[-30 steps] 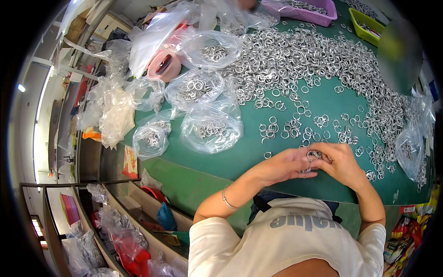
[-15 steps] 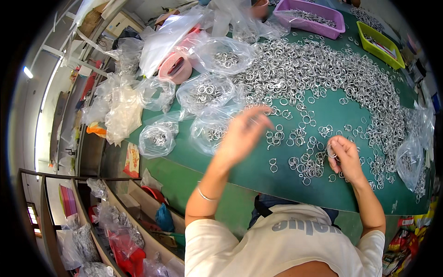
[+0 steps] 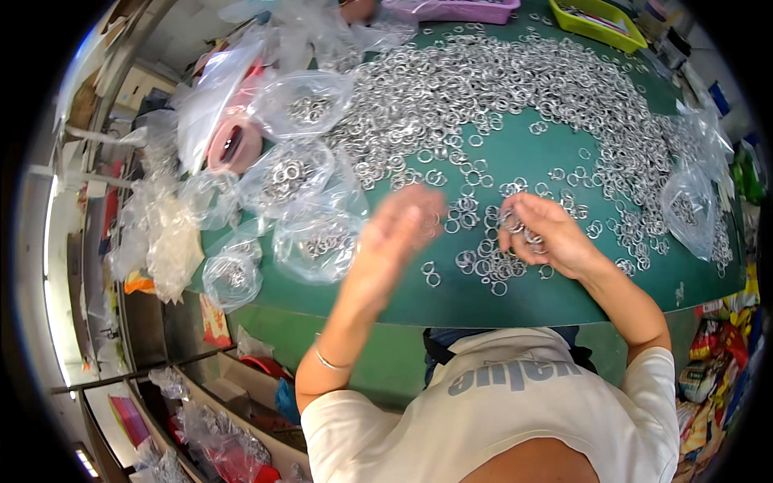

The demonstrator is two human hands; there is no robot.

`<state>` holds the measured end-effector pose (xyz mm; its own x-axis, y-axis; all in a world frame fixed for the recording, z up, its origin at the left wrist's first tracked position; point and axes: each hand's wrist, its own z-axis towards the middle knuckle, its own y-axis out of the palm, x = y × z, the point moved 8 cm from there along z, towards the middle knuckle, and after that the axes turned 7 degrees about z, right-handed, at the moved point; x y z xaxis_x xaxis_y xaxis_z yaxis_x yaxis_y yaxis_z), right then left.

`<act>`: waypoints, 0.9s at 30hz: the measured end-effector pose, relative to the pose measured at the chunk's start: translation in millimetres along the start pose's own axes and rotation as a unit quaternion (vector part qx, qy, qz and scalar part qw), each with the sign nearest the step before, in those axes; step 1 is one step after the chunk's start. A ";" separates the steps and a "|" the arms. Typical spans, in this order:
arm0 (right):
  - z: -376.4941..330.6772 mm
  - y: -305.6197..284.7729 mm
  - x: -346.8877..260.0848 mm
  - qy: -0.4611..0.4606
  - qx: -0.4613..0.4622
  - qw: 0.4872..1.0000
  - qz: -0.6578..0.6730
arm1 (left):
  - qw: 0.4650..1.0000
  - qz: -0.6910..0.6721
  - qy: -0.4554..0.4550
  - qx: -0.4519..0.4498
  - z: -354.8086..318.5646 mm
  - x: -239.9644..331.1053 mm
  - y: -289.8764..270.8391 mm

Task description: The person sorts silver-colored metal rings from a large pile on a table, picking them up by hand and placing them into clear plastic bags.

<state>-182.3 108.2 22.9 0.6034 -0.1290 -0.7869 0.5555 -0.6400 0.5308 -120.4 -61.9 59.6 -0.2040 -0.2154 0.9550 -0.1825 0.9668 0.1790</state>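
My right hand [image 3: 549,233] is closed around several shiny metal rings [image 3: 529,235], just above the table beside a small cluster of loose rings [image 3: 493,262]. My left hand [image 3: 404,225] hovers left of that cluster, smeared by motion, so its fingers and anything in them cannot be made out. A clear plastic bag with rings inside [image 3: 320,245] lies close to the left hand. Beyond both hands a wide heap of the same silver rings [image 3: 499,72] curves across the green table [image 3: 370,302].
More clear bags of rings [image 3: 286,173] stand on the left beside a pink tub [image 3: 235,145]. A purple basket [image 3: 459,10] and a yellow-green basket [image 3: 600,26] are at the far edge. Another bag [image 3: 691,213] lies right. Shelving with bags [image 3: 217,439] is at lower left.
The whole view has shifted, so the table sits further left and higher. My right hand has turned and shows several rings in its grasp; my left hand has come slightly nearer to me.
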 end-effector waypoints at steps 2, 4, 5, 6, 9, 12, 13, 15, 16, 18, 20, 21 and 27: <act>-0.7 6.4 2.6 -0.007 -0.025 0.999 -0.029 | 0.960 -0.209 -0.150 -0.108 -11.1 -48.7 41.8; -4.0 8.2 6.3 -0.015 -0.014 0.997 -0.070 | 0.898 -0.348 -0.215 -0.161 -14.4 -70.7 76.0; -6.5 11.0 3.5 -0.039 0.001 0.989 -0.141 | 0.857 -0.413 -0.245 -0.184 -16.7 -75.8 91.3; -8.8 12.6 -6.2 -0.135 0.003 0.961 -0.241 | 0.865 -0.411 -0.232 -0.171 -13.4 -78.3 96.0; -13.5 5.1 -21.8 -0.243 0.033 0.921 -0.304 | 0.891 -0.384 -0.212 -0.114 -0.5 -78.6 104.1; -16.4 -21.2 -12.3 -0.055 0.053 0.997 0.002 | 0.877 -0.407 -0.234 -0.099 -3.5 -86.2 103.5; -16.2 -22.9 -11.7 -0.055 0.013 0.992 0.115 | 0.878 -0.406 -0.242 -0.075 -5.3 -82.4 101.7; -20.6 -34.2 3.5 -0.013 0.054 0.970 0.236 | 0.877 -0.419 -0.188 -0.143 -5.7 -109.2 86.3; -14.7 -32.8 10.8 0.014 0.056 0.953 0.297 | 0.881 -0.417 -0.150 -0.164 -5.4 -100.9 74.2; -25.8 -41.9 25.6 0.077 0.126 0.927 0.346 | 0.921 -0.353 -0.121 -0.114 -9.4 -85.8 46.8; -33.2 -47.5 34.1 0.092 0.114 0.912 0.383 | 0.962 -0.255 -0.097 -0.006 -14.9 -63.9 -3.4; -35.7 -50.4 37.1 0.092 0.105 0.905 0.401 | 0.965 -0.250 -0.036 0.068 -16.2 -42.9 -39.4; -39.0 -51.6 36.3 0.069 0.139 0.908 0.389 | 0.900 -0.169 0.235 0.325 -64.3 72.5 -300.4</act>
<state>-166.7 166.1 -20.8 0.8280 -0.5403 -0.1502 -0.2247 -0.5650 0.7939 -18.5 -359.1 90.2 0.3709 -0.2527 0.8936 -0.7131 0.5389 0.4483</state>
